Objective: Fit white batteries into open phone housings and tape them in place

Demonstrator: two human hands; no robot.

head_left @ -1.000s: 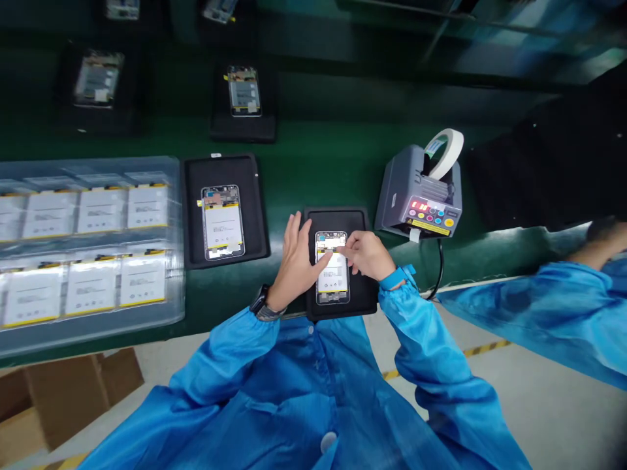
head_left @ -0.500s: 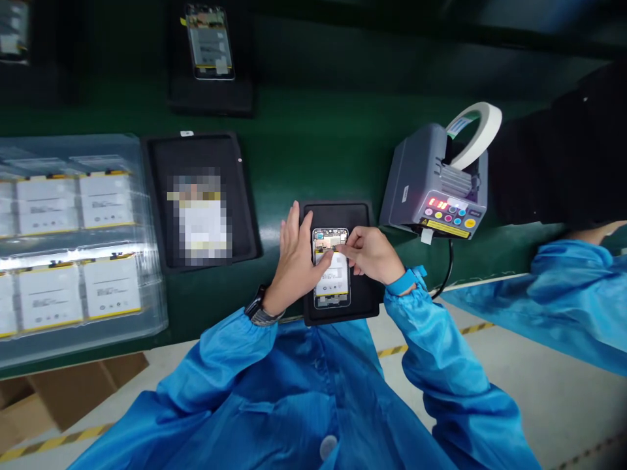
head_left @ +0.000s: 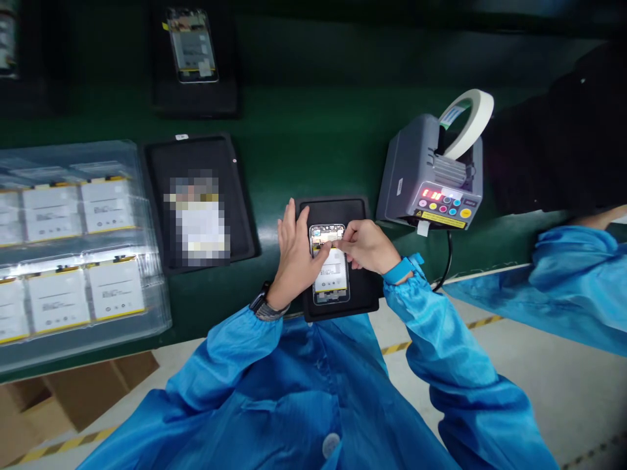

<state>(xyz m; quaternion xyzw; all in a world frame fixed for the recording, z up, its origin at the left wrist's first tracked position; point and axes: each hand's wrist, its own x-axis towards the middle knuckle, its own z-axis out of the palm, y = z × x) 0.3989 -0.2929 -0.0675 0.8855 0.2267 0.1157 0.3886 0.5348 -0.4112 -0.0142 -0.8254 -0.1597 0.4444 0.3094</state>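
Observation:
An opened phone (head_left: pixel 330 274) with a white battery lies upright in a black tray (head_left: pixel 362 297) at the table's front edge. My left hand (head_left: pixel 300 258) rests along its left side, fingers spread, the thumb reaching over the upper part of the battery. From the right, my right hand (head_left: pixel 369 248) has thumb and forefinger pinched together at the phone's upper right, beside the left thumb tip. Whatever is between those fingertips is too small to make out.
A grey tape dispenser (head_left: pixel 411 170) stands at right. Clear trays of batteries (head_left: pixel 59 297) and a black tray (head_left: pixel 240 215) with a blurred item lie left. Behind is another opened phone (head_left: pixel 193 49). A person's blue sleeve (head_left: pixel 578 267) shows far right.
The view has shifted slightly. Both hands stay at the phone in nearly the same pose, with the thumb and fingertips still meeting near the battery's top edge.

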